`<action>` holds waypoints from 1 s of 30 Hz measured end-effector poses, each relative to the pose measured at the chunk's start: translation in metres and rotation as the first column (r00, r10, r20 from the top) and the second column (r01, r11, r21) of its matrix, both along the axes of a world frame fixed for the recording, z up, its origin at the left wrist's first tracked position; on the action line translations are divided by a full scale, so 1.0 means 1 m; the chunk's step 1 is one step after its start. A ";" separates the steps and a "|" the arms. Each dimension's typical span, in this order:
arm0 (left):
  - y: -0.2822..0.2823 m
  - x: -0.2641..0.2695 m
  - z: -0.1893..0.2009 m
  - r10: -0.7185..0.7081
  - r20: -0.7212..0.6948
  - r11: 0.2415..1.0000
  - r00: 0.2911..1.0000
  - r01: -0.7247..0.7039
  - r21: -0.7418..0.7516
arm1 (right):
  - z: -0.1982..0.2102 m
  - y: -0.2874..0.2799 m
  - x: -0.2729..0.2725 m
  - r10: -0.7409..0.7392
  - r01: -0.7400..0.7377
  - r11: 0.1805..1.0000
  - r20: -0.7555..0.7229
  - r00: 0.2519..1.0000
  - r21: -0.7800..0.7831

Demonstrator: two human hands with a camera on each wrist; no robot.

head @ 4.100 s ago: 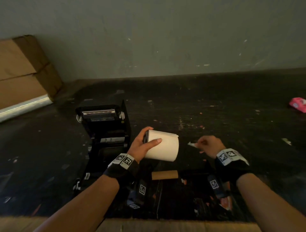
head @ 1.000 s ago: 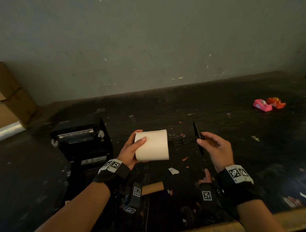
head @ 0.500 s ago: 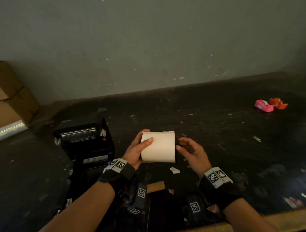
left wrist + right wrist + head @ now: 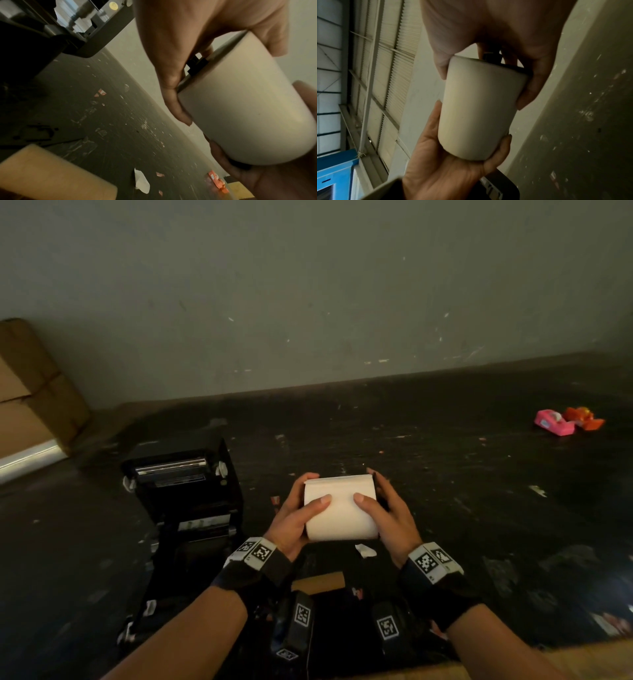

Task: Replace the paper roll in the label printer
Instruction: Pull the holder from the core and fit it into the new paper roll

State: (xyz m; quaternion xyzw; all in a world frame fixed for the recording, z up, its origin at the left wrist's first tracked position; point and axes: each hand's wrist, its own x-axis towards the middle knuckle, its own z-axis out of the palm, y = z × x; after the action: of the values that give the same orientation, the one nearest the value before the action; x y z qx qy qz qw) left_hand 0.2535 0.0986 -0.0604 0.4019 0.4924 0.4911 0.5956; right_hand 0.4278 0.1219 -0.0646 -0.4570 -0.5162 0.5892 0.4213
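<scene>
From the head view, a white paper roll [image 4: 339,508] is held above the dark surface [image 4: 445,491], lying sideways between the two hands. The left hand [image 4: 294,522] cups its left end, thumb laid across the front and fingers curled behind; the right hand [image 4: 387,515] grips the right end the same way, with a black spindle flange [image 4: 375,482] showing between that end and the fingers. The label printer [image 4: 185,498] stands open to the left of the hands, apart from the roll. An empty cardboard core [image 4: 320,582] lies on the surface just below the hands, beside a small paper scrap [image 4: 364,550]; pink and orange objects [image 4: 565,422] sit well off to the right. In the left wrist view, the left hand [image 4: 197,44] wraps the near end of the roll [image 4: 245,108], where a black spindle tip [image 4: 197,63] juts out by the fingers. In the right wrist view, the right hand [image 4: 496,33] clasps the top end with the black flange [image 4: 513,67] against it, and the left hand [image 4: 447,165] curls round the roll's [image 4: 477,108] far end.
</scene>
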 end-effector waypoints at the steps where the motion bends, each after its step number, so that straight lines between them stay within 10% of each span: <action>1: -0.001 0.000 0.000 -0.012 -0.014 1.000 1.000 0.012 0.005 | -0.002 -0.001 -0.001 -0.010 0.010 1.000 0.001 1.000 0.014; 12: -0.004 -0.024 -0.015 0.082 -0.142 0.996 0.986 -0.087 -0.026 | -0.028 0.005 0.009 0.016 -0.014 1.000 0.118 0.993 -0.023; 18: -0.006 -0.051 -0.062 0.044 -0.733 0.967 0.679 -0.214 -0.141 | -0.050 0.006 0.019 0.028 -0.015 0.998 0.181 0.983 -0.069; 30: -0.019 -0.053 -0.128 -0.148 -0.934 0.962 0.325 -0.171 -0.212 | -0.064 -0.001 0.028 -0.009 0.035 0.994 0.250 0.968 -0.100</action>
State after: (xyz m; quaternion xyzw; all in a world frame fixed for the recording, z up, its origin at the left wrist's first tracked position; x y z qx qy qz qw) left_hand 0.2004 0.0792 -0.1886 0.5226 0.8113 0.0971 0.2436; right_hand 0.4562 0.1205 -0.1281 -0.5544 -0.5287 0.5481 0.3355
